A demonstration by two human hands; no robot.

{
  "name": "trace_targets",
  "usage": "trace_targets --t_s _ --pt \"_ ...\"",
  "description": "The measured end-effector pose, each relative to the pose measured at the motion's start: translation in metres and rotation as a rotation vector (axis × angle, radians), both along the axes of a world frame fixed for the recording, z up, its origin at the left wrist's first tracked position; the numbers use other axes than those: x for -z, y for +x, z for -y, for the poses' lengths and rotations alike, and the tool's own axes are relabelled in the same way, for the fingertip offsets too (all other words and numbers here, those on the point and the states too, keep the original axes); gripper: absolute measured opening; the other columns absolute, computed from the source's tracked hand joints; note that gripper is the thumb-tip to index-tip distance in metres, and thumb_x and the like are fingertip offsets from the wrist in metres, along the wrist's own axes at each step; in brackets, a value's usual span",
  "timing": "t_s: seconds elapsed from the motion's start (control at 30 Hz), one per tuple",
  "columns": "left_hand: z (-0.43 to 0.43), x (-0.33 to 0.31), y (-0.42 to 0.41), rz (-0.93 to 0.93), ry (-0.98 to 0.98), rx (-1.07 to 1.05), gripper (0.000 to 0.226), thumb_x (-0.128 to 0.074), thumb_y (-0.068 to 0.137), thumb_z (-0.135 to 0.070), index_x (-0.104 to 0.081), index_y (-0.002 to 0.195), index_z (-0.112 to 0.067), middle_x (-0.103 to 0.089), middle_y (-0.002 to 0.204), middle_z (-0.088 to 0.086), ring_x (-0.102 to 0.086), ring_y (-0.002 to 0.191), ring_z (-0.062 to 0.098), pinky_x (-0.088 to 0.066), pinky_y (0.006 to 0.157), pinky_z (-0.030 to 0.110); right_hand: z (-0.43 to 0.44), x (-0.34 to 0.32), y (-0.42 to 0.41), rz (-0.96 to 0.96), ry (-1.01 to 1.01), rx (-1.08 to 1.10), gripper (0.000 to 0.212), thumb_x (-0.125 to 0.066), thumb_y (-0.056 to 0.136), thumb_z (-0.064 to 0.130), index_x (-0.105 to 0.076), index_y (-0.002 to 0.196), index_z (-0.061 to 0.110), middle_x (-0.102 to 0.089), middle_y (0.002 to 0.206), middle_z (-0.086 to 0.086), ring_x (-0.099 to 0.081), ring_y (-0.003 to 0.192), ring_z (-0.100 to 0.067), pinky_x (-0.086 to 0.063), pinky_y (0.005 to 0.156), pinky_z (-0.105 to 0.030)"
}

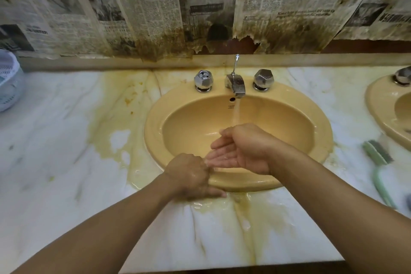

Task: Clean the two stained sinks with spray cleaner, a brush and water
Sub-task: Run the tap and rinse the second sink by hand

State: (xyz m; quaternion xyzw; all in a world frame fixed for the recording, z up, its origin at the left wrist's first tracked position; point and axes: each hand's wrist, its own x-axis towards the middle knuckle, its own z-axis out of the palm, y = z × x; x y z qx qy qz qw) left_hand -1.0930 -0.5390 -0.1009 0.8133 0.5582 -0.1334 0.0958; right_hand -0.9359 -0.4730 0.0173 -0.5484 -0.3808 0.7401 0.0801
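A yellow sink (153,131) sits in a stained marble counter (66,140). Its chrome faucet (236,85) runs a thin stream of water (236,113) into the bowl. My right hand (242,151) is open and palm up over the bowl, just below the stream. My left hand (189,176) is wet and holds the sink's front rim, fingers curled over it and thumb along its outer edge. A second yellow sink (378,104) shows at the right edge. A green scrub brush (380,162) lies on the counter between the two sinks. No spray cleaner is in view.
Two chrome knobs (202,80) (263,79) flank the faucet. Yellow-brown stains and puddled water spread over the counter left of and in front of the sink. A white mesh basket (9,82) stands at the far left. Stained newspaper (178,6) covers the wall behind.
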Motion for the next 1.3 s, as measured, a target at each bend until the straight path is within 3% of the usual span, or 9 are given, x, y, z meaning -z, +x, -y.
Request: trace_targets --t_s 0.1,0.27,0.5,0.6,0.8,0.9,1.0,1.1,1.3 --pt "0.009 -0.003 -0.001 0.096 0.06 -0.066 0.074 -0.041 0.079 -0.095 -0.051 0.095 -0.024 -0.058 0.085 -0.009 -0.058 0.081 0.02 -0.043 0.073 0.035 0.008 0.001 0.008 0.092 0.094 -0.057 0.042 -0.046 0.11 0.029 -0.064 0.113 -0.009 -0.072 0.108 -0.031 -0.073 0.103 -0.042 -0.059 0.095 -0.049" --pt "0.006 0.008 -0.047 0.131 0.121 0.007 0.09 -0.037 0.073 -0.103 -0.062 0.115 -0.028 -0.067 0.105 -0.013 -0.062 0.098 0.012 -0.044 0.093 0.033 -0.001 0.002 0.04 0.083 0.153 0.035 0.042 -0.048 0.109 0.03 -0.068 0.111 -0.008 -0.076 0.101 -0.024 -0.076 0.098 -0.036 -0.06 0.095 -0.047" --pt "-0.015 -0.003 -0.074 0.043 0.015 0.109 0.096 -0.035 0.066 -0.107 -0.062 0.124 -0.035 -0.065 0.122 -0.02 -0.057 0.115 0.005 -0.034 0.1 0.028 -0.044 0.032 0.086 -0.207 0.018 0.498 0.041 -0.044 0.109 0.023 -0.063 0.115 -0.013 -0.073 0.107 -0.031 -0.074 0.098 -0.041 -0.064 0.079 -0.043" --pt "-0.033 -0.012 -0.091 -0.02 -0.036 0.202 0.099 -0.031 0.065 -0.109 -0.063 0.121 -0.035 -0.063 0.12 -0.022 -0.055 0.115 0.005 -0.033 0.104 0.028 -0.066 0.05 0.085 -0.36 -0.084 0.669 0.041 -0.042 0.11 0.024 -0.062 0.117 -0.011 -0.074 0.104 -0.029 -0.07 0.103 -0.042 -0.062 0.082 -0.045" --pt "-0.051 -0.01 -0.105 -0.084 -0.069 0.339 0.096 -0.026 0.068 -0.108 -0.06 0.121 -0.036 -0.059 0.122 -0.023 -0.05 0.114 0.005 -0.028 0.105 0.028 -0.107 0.081 0.04 -0.477 -0.204 0.76 0.045 -0.038 0.112 0.027 -0.062 0.116 -0.011 -0.072 0.104 -0.029 -0.068 0.103 -0.042 -0.059 0.085 -0.046" --pt "-0.053 -0.007 -0.106 -0.07 -0.064 0.344 0.097 -0.025 0.068 -0.108 -0.06 0.122 -0.035 -0.059 0.124 -0.023 -0.051 0.115 0.006 -0.028 0.105 0.029 -0.122 0.09 0.013 -0.538 -0.255 0.793 0.039 -0.041 0.111 0.026 -0.059 0.121 -0.007 -0.073 0.101 -0.026 -0.075 0.089 -0.038 -0.064 0.077 -0.044" --pt "-0.053 -0.007 -0.106 -0.072 -0.067 0.352 0.097 -0.026 0.069 -0.107 -0.061 0.123 -0.035 -0.059 0.125 -0.023 -0.051 0.115 0.006 -0.028 0.106 0.029 -0.125 0.093 0.001 -0.596 -0.309 0.792 0.036 -0.045 0.109 0.025 -0.061 0.127 -0.003 -0.075 0.096 -0.02 -0.077 0.083 -0.033 -0.065 0.072 -0.039" --pt "-0.052 -0.008 -0.105 -0.075 -0.06 0.346 0.098 -0.025 0.069 -0.107 -0.06 0.124 -0.034 -0.059 0.125 -0.023 -0.051 0.117 0.005 -0.025 0.105 0.027 -0.114 0.083 0.005 -0.588 -0.301 0.725 0.035 -0.045 0.109 0.022 -0.068 0.111 -0.004 -0.076 0.094 -0.019 -0.078 0.08 -0.031 -0.065 0.069 -0.036" --pt "-0.037 -0.006 -0.084 -0.108 -0.124 0.198 0.101 -0.028 0.066 -0.106 -0.058 0.123 -0.028 -0.064 0.12 -0.015 -0.059 0.108 0.009 -0.03 0.112 0.031 -0.08 0.049 0.033 -0.304 -0.27 0.357 0.041 -0.037 0.109 0.017 -0.067 0.109 -0.011 -0.075 0.098 -0.027 -0.077 0.082 -0.037 -0.065 0.07 -0.041"
